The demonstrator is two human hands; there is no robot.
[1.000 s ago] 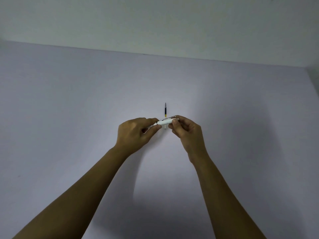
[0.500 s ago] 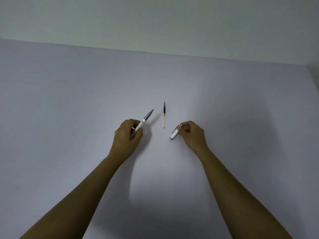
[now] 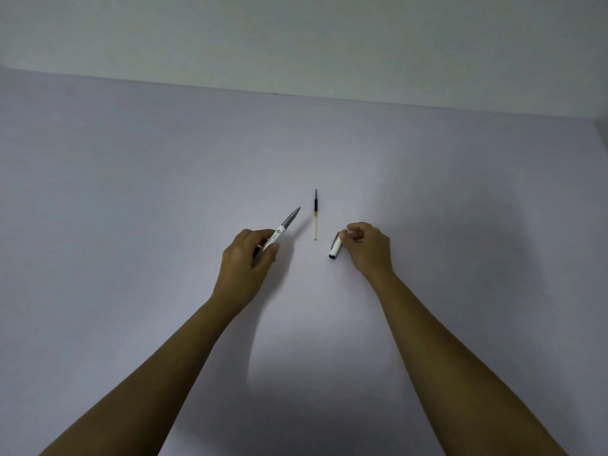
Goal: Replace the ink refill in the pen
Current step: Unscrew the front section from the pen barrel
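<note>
My left hand (image 3: 247, 262) grips a white pen body (image 3: 282, 231) with a grey tip that points up and to the right. My right hand (image 3: 367, 248) holds the white pen cap (image 3: 336, 248) by its upper end, with the cap's open dark end pointing down-left just above or on the table. Between the two hands an ink refill (image 3: 315, 214) lies on the pale table (image 3: 131, 209), dark at its far tip, with a yellow band and a white near end. Neither hand touches the refill.
The pale lilac table runs back to a light wall (image 3: 296, 37). Its right edge shows at the far right (image 3: 598, 126). My forearms cross the near part of the table, casting shadows.
One second ago both hands held the capped pen together. They pulled apart, the cap coming off in my right hand, the body staying in my left. Since half a second ago little has moved.
</note>
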